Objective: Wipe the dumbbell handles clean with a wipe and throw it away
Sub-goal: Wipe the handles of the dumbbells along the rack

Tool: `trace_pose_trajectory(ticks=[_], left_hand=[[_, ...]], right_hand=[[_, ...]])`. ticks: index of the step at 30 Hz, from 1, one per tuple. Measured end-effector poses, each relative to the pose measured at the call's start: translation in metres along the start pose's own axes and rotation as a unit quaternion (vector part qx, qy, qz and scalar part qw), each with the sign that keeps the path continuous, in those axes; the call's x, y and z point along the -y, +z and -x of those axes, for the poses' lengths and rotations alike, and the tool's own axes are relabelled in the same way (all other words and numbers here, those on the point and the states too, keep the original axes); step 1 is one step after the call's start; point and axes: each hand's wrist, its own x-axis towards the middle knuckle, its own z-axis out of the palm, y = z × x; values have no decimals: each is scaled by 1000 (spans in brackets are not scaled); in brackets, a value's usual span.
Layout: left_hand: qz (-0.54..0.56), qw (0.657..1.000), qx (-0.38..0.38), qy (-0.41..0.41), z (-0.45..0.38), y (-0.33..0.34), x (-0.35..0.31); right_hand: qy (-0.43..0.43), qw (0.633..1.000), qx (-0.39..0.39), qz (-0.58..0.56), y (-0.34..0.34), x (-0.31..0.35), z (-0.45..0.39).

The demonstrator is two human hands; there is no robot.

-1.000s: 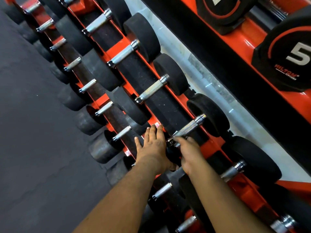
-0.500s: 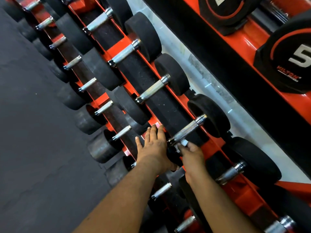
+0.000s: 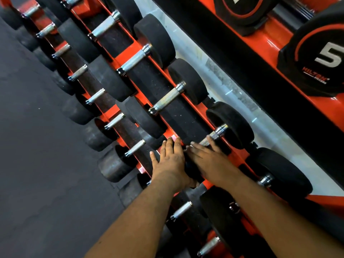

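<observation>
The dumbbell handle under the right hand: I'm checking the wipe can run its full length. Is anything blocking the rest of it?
Nothing visible does. The right hand lies over the near end of the handle; its far, knurled stretch up to the chrome collar is bare. No wipe shows.

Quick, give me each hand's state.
Left hand: open, fingers straight, resting on a dumbbell head.
Right hand: open, fingers laid over the dumbbell handle.

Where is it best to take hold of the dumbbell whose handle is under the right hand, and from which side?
Probably the knurled handle, taken from above with the right hand wrapped across it: it lies exposed between two wide black heads and is the only narrow part.
</observation>
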Motion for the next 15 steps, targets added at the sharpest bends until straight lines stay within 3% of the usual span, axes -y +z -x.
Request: trace_pose_trajectory(ticks=[2,6,10,15], left_hand=[[-1,1000,1,2,1,-1,1],[-1,1000,6,3,2,-2,-1],[-1,1000,0,3,2,-3,-1],[-6,1000,8,9,4,-5,-2]], right_hand=[[34,998,9,55,-5,-15,10],[196,978,-25,69,-7,-9,10],[58,993,43,92,2,9,13],[235,969,4,82,-5,2,6]])
